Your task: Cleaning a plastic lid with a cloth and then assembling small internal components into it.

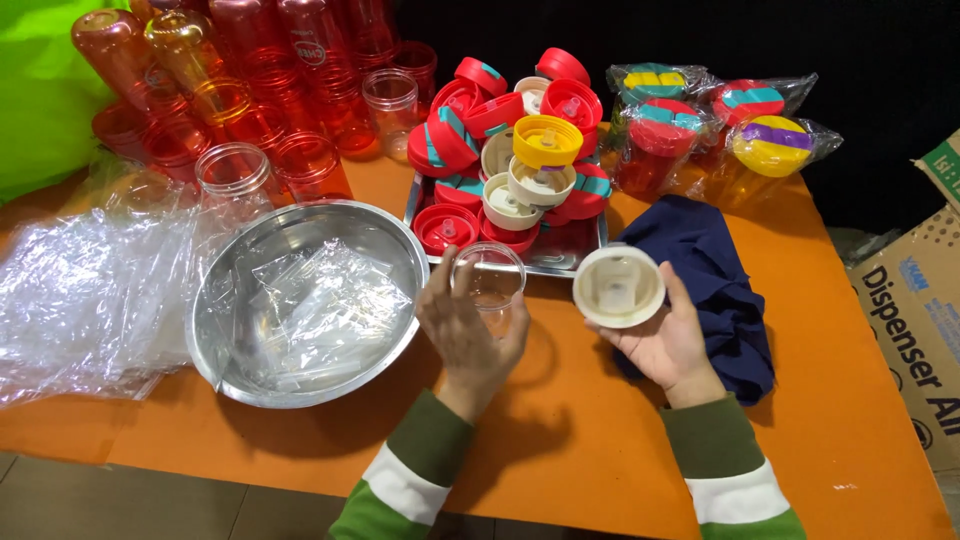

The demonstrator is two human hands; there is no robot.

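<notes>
My left hand (465,335) grips a clear plastic jar (490,283) standing upright on the orange table (600,440), mouth up. My right hand (665,345) holds a cream-white lid (619,287) with its hollow underside facing me, just right of the jar and apart from it. Behind both hands, a steel tray (560,260) carries a heap of red lids (455,130), with a yellow lid (547,140) and cream lids (510,205) among them.
A steel bowl (225,300) with clear plastic bags inside sits to the left, beside a pile of clear bags (85,290). Red and clear jars (250,90) crowd the back left. Bagged capped jars (720,130), a dark blue cloth (715,270) and a cardboard box (915,330) lie to the right.
</notes>
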